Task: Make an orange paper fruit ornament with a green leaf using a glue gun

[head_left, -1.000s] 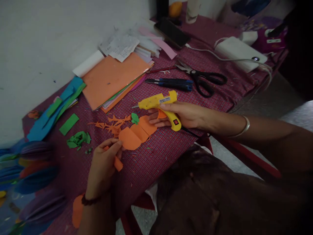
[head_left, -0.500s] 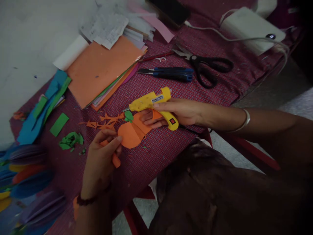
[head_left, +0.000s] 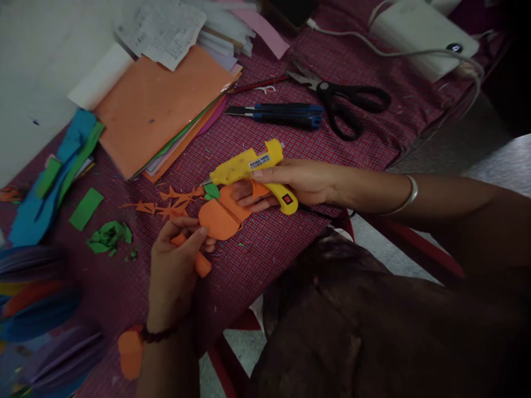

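My right hand [head_left: 301,185] grips a yellow glue gun [head_left: 249,168], its nozzle pointing left over a folded orange paper cutout [head_left: 219,216] with a small green leaf [head_left: 211,190]. That hand's lower fingers rest on the cutout. My left hand [head_left: 176,262] is closed on a small folded orange paper piece [head_left: 202,264], just below and left of the cutout. Everything lies on a red checked tablecloth [head_left: 269,243].
A stack of orange and mixed coloured sheets [head_left: 157,113] lies at the back left. Black scissors [head_left: 348,99] and a blue utility knife [head_left: 282,113] lie behind the gun. Green scraps [head_left: 108,237], orange trimmings [head_left: 166,207], blue and green strips [head_left: 62,166], a white box with cable [head_left: 418,33].
The view has shifted so that everything sits lower and closer. My left hand with its orange piece has edged nearer the cutout. The glue gun stays over the cutout.
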Available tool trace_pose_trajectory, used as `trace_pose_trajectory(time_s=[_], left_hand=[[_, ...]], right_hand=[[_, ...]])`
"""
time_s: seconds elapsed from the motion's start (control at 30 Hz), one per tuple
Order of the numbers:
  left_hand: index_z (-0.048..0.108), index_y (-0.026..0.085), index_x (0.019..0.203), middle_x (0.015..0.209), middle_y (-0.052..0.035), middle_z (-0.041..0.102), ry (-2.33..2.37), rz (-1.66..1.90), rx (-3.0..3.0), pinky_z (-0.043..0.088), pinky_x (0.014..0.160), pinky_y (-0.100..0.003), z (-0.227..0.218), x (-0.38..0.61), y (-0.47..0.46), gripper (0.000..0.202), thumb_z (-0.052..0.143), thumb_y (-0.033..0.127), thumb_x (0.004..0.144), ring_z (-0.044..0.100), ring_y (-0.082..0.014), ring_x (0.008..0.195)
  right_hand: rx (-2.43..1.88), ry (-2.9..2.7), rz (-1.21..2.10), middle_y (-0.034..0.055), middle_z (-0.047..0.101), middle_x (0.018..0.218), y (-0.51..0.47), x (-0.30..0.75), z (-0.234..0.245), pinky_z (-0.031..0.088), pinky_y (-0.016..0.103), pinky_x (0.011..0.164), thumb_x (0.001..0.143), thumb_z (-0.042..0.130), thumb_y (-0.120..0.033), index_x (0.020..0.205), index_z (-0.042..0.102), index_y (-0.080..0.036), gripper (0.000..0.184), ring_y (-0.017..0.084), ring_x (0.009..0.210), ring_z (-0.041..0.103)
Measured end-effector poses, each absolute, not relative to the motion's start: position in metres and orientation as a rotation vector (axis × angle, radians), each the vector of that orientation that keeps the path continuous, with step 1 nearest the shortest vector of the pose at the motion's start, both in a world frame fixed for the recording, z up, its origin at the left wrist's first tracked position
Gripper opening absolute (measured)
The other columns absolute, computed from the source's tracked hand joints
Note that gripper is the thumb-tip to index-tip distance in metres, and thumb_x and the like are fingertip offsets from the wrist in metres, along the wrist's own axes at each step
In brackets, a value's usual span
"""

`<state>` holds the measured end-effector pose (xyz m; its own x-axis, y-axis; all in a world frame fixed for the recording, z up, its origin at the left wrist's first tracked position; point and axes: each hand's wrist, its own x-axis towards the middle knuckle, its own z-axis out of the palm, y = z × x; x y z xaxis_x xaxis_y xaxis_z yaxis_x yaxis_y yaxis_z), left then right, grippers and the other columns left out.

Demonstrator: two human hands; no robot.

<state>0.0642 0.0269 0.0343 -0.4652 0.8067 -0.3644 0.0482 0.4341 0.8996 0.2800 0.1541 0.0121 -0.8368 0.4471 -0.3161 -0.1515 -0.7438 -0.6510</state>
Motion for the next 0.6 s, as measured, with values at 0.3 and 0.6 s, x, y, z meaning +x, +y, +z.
trace_pose_trajectory(time_s=[0.3, 0.6], left_hand=[[0.058, 0.020, 0.084, 0.059, 0.0043, 0.064, 1.849, 1.104, 0.698, 0.048, 0.050, -0.017, 0.0332, 0.0684, 0.0236, 0.023, 0.076, 0.020, 0.069, 0.061, -0.0100, 0.052], [0.058, 0.019, 0.082, 0.058, 0.0032, 0.066, 1.900, 1.067, 0.712, 0.048, 0.049, -0.017, 0.0333, 0.0665, 0.0272, 0.022, 0.075, 0.020, 0.068, 0.061, -0.0106, 0.049]], right_hand=[[-0.647, -0.880, 2.577, 0.0062, 0.073, 0.096, 0.1539, 0.2793, 0.0104, 0.060, 0.028, 0.082, 0.092, 0.061, -0.027, 0.110, 0.067, -0.015, 0.022, 0.012, 0.081, 0.069], [-0.696, -0.895, 2.572, 0.0055, 0.073, 0.096, 0.1532, 0.2797, 0.0136, 0.059, 0.028, 0.083, 0.094, 0.059, -0.026, 0.107, 0.068, -0.017, 0.019, 0.013, 0.084, 0.069]])
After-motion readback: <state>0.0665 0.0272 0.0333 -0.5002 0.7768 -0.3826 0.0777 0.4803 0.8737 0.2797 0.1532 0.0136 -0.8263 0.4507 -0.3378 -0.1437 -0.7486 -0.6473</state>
